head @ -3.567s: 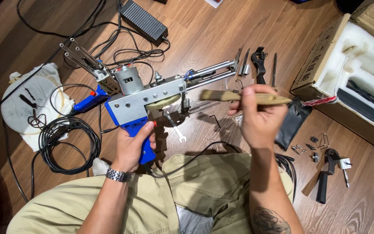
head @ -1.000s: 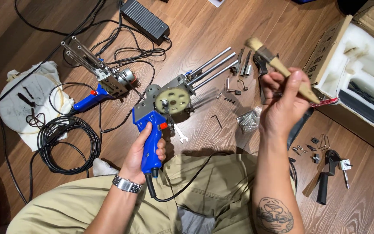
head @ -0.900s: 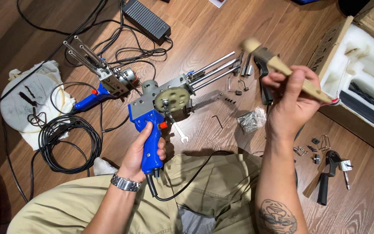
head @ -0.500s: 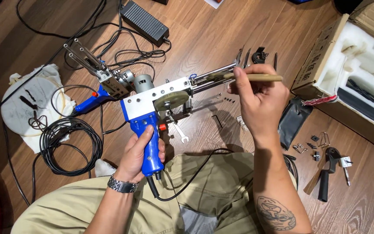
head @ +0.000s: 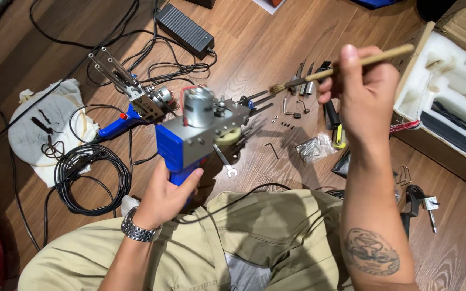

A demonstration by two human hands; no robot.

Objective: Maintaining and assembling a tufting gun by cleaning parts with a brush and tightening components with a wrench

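Since half a second ago, my right hand (head: 365,89) has lifted the brush (head: 341,67), fingers clamped on it. My left hand (head: 163,196) grips the blue tool (head: 198,132); steady, light strokes would serve best.

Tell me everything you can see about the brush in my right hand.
The brush is thin, with a pale wooden handle and a small tuft of dark bristles at its left end. The right hand pinches it near the middle, holding it almost level, bristles slightly lower, above the wooden floor. The bristles hover just right of the tool's rods, touching nothing that shows.
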